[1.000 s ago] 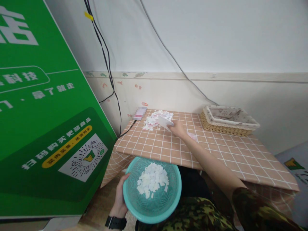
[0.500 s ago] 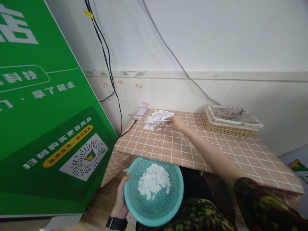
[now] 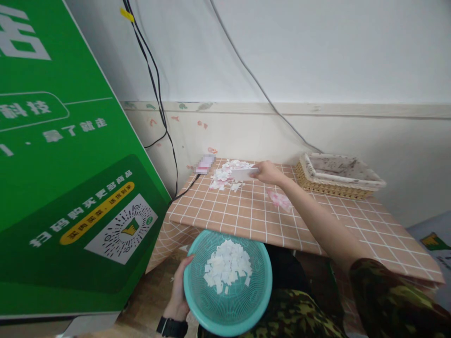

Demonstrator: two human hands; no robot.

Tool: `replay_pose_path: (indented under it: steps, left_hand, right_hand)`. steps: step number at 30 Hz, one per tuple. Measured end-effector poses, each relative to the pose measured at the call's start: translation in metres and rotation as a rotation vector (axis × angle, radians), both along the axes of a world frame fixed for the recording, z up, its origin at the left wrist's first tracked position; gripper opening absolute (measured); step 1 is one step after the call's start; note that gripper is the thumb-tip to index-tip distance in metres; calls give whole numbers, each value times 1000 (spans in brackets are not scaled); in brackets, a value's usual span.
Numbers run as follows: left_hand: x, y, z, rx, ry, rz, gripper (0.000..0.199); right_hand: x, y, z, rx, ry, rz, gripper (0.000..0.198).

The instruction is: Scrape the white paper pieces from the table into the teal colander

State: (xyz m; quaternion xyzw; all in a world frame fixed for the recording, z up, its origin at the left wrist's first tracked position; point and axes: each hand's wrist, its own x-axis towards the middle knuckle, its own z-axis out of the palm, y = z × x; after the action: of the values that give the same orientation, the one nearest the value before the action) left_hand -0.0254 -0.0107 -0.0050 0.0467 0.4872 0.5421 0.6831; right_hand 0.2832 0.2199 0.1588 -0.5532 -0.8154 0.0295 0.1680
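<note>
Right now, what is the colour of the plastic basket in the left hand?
The plastic basket is turquoise; the head view shows it best.

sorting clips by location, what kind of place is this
Possibly a shop's work corner, going by the white-lettered green advertising panel, brown checked tablecloth and rectangular cloth-lined wicker basket.

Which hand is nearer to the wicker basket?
The right hand, left of the wicker basket, holding a flat white piece. The left hand is farther left and nearer the viewer, gripping the teal colander.
</note>
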Motion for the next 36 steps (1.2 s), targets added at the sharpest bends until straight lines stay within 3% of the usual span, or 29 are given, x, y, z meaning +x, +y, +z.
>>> replay_pose_path:
  steps: [2,10,16,26,28,31,33,36]
  left_hand:
    - [2,0,-1,4,4,0,8]
    - [9,-3,-3,-21,-36,-46,10]
    - [25,-8,-12,-45,-74,-74,14]
    - [40,-8,-34,-131,-152,-148,22]
    - [42,-6,-35,-142,-183,-175,24]
    - [46,0,-35,-143,-214,-193,22]
    - [50,6,-34,-155,-193,-200,20]
    - [57,14,-33,-152,-128,-199,20]
  right_hand:
    - [0,-7,-2,23,5,-32,18]
    - [0,-30,-14,-105,207,-34,18]
    - [-1,-28,-22,-179,296,28,19]
    - [7,-14,-25,-124,259,-41,19]
    - [7,-13,-25,-103,264,-89,20]
    - [7,-12,-26,-168,298,-32,19]
    - [7,-11,-27,-205,304,8,16]
    - [10,-11,-28,-186,329,-48,18]
